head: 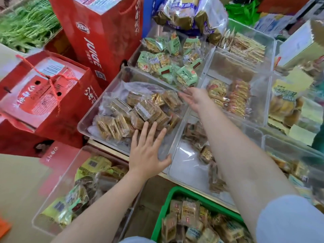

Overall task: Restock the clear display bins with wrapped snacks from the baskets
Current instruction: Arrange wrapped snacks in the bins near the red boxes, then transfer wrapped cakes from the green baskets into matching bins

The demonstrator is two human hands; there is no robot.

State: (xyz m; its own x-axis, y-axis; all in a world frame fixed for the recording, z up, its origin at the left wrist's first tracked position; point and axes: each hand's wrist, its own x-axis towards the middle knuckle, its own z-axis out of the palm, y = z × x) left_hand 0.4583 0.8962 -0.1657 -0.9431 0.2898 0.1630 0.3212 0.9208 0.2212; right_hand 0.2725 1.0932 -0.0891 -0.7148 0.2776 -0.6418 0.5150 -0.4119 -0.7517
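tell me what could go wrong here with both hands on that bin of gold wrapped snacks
1. The clear bin sits tilted, its near corner past the shelf edge; the left hand presses its near wall with flat fingers, no grip, so it might slide off.
2. The gold snacks are heaped at the near side and could spill.
3. The right hand reaches over the far corner and may knock the green packets.

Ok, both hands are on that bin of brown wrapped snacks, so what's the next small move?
Probably reach back to the green basket for more packets. Both the left hand and the right hand lie open and empty at the clear bin, whose brown snacks leave bare space near its front edge.
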